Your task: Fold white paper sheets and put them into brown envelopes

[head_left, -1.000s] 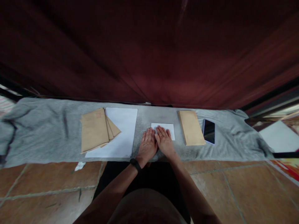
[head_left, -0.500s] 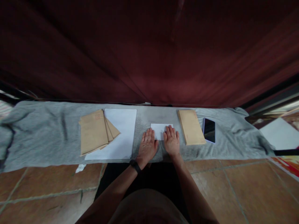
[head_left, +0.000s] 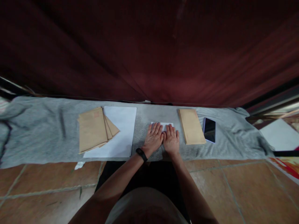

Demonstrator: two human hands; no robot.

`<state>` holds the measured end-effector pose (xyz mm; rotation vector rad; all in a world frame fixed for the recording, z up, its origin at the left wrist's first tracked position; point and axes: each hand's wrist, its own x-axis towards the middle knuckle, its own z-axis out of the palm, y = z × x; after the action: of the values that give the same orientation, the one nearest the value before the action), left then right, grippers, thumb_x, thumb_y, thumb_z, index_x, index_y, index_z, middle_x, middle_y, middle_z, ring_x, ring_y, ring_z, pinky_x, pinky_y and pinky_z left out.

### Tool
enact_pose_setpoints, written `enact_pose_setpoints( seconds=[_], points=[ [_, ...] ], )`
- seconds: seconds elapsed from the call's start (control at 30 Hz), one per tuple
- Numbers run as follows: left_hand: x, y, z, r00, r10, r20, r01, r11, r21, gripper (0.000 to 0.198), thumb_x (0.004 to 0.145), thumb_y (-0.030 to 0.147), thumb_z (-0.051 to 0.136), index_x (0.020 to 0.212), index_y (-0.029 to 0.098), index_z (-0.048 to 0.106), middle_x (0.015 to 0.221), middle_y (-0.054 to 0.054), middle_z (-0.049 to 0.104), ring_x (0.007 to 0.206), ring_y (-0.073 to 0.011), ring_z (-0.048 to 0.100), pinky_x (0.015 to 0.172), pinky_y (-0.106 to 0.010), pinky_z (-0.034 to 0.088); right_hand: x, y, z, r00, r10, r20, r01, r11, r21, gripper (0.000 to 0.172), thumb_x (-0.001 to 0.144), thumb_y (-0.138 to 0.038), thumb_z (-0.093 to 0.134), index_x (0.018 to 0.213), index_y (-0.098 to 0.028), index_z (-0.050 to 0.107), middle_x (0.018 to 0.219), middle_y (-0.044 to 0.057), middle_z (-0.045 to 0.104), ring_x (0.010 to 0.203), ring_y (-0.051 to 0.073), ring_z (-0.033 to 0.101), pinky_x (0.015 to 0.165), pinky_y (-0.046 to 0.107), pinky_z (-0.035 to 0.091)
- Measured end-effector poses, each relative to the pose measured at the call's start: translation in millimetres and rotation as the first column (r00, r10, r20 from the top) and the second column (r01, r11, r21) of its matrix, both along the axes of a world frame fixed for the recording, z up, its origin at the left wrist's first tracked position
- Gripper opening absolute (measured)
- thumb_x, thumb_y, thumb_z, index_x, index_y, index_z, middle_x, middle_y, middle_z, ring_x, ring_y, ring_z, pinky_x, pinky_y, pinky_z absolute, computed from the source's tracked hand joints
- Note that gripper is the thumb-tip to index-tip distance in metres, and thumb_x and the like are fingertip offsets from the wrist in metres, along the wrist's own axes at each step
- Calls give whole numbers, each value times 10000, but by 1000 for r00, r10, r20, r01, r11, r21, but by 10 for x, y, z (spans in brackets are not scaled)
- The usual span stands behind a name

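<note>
A small folded white paper (head_left: 165,124) lies on the grey cloth in front of me, mostly covered by my hands. My left hand (head_left: 153,137) rests flat on its left and middle part, fingers stretched out. On the right part lies my right hand (head_left: 171,140), also flat with its fingers extended. The two hands nearly touch at the thumbs. Right of them is a neat stack of brown envelopes (head_left: 192,127). Further left, a fanned pile of brown envelopes (head_left: 92,129) partly covers a stack of white paper sheets (head_left: 122,132).
Grey cloth (head_left: 53,133) covers the long narrow surface. A phone (head_left: 209,130) lies beside the right envelope stack. A dark red curtain-like sheet (head_left: 149,56) rises behind the far edge. On the tiled floor (head_left: 210,186) below, a white scrap (head_left: 79,165) lies near the front edge.
My left hand has slid right and slightly up across the folded paper, closer to my right hand. The right hand has stayed nearly in place.
</note>
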<state>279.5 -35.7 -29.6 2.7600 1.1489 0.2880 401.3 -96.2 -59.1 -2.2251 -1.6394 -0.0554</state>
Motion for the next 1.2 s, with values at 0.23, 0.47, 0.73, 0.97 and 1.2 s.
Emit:
enact_pose_setpoints(
  seconds=[0.23,0.47,0.73,0.97,1.2],
  points=[
    [-33,38,-63,1000,8,-5,-8,1000,-16,557,1030,311,313,1538,86,354,1627,-131,318,1537,-251,210,1263,-534,85,-9,6,1,1000,-11,15,11,1000,-6,521,1046,-339,355,1518,-128,417,1583,157,404,1458,307,353,1193,528,196],
    [-139,78,-89,996,86,13,-86,996,-18,586,1029,360,328,1544,81,344,1627,-133,309,1539,-248,205,1264,-501,111,-1,6,-12,1000,-11,3,11,1000,10,520,1048,-338,343,1526,-143,407,1577,150,416,1457,298,353,1184,529,225],
    [-262,93,-120,990,137,28,-137,991,5,617,1033,397,323,1547,56,326,1625,-147,305,1536,-252,216,1263,-483,130,5,6,-41,1000,-2,-1,2,1000,30,522,1050,-343,321,1528,-151,403,1574,149,421,1456,293,358,1186,540,229],
    [-329,-1,-149,983,180,21,-180,984,7,621,1017,400,364,1541,66,349,1626,-171,293,1525,-289,243,1250,-501,160,41,7,-78,995,-103,-8,104,992,65,572,1043,-394,308,1518,-92,407,1569,188,414,1461,315,345,1176,525,264],
    [-404,-102,-121,986,167,-3,-167,986,10,617,1010,378,386,1556,100,325,1621,-161,313,1525,-286,246,1248,-520,153,51,-1,-78,993,-120,-9,120,991,57,579,1036,-383,308,1497,-51,425,1540,224,440,1437,322,374,1169,536,270]
  ],
)
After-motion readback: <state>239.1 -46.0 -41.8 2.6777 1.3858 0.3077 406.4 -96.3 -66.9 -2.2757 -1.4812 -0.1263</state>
